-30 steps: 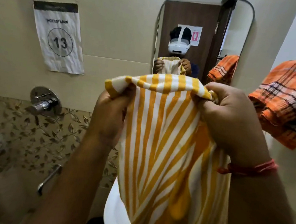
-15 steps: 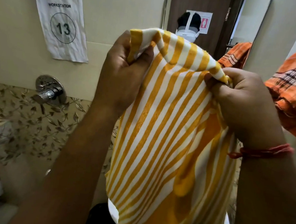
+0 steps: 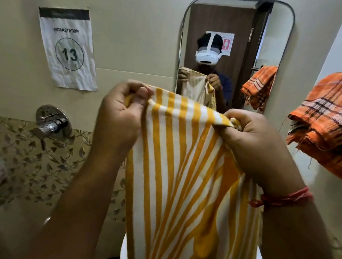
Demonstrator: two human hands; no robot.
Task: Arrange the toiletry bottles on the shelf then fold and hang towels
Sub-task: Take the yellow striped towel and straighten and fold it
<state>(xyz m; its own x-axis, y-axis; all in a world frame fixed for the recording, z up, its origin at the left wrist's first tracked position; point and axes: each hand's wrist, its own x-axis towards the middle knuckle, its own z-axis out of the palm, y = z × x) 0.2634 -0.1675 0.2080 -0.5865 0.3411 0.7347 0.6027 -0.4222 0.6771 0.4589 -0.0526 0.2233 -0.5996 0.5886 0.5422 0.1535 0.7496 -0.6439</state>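
A yellow-and-white striped towel (image 3: 178, 172) hangs down in front of me, held up by its top edge. My left hand (image 3: 120, 119) pinches the top left corner between thumb and curled fingers. My right hand (image 3: 255, 142) grips the top right corner in a fist; a red thread band circles that wrist. The towel's lower part runs out of the bottom of the view. An orange checked towel (image 3: 335, 121) hangs folded on the right wall, apart from my hands. No toiletry bottles or shelf are in view.
A wall mirror (image 3: 234, 41) straight ahead reflects me holding the towel. A chrome tap (image 3: 50, 125) sticks out of the tiled wall at left, under a paper sign (image 3: 67, 49) reading workstation 13. A white basin rim (image 3: 125, 253) shows below the towel.
Both hands have lowered the towel's top edge and levelled it; it was raised and tilted half a second ago. The view has tipped up, so the whole mirror shows again.
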